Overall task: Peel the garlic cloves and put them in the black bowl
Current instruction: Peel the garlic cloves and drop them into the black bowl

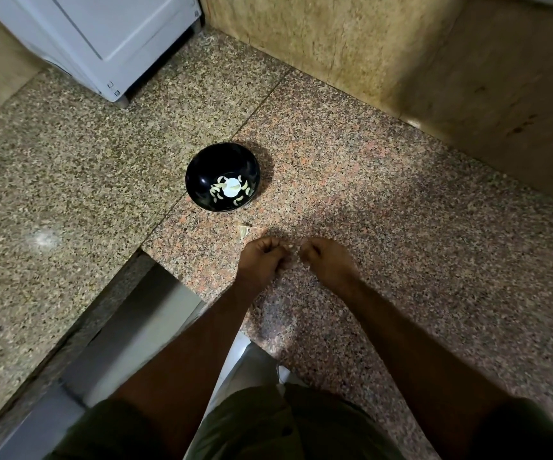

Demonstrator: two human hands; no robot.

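A black bowl [222,176] stands on the speckled granite counter [384,194] and holds several peeled garlic cloves [217,193] around a pale round spot at its bottom. Just below it, my left hand [262,258] and my right hand [328,260] meet fingertip to fingertip over the counter. Between them they pinch a small pale garlic clove [289,247], mostly hidden by the fingers. A scrap of garlic skin [244,231] lies on the counter between the bowl and my left hand.
A white appliance [102,44] stands at the back left. A tan stone wall [351,44] rises behind the counter. The counter has a cut-out corner with a metal edge [142,313] at the lower left.
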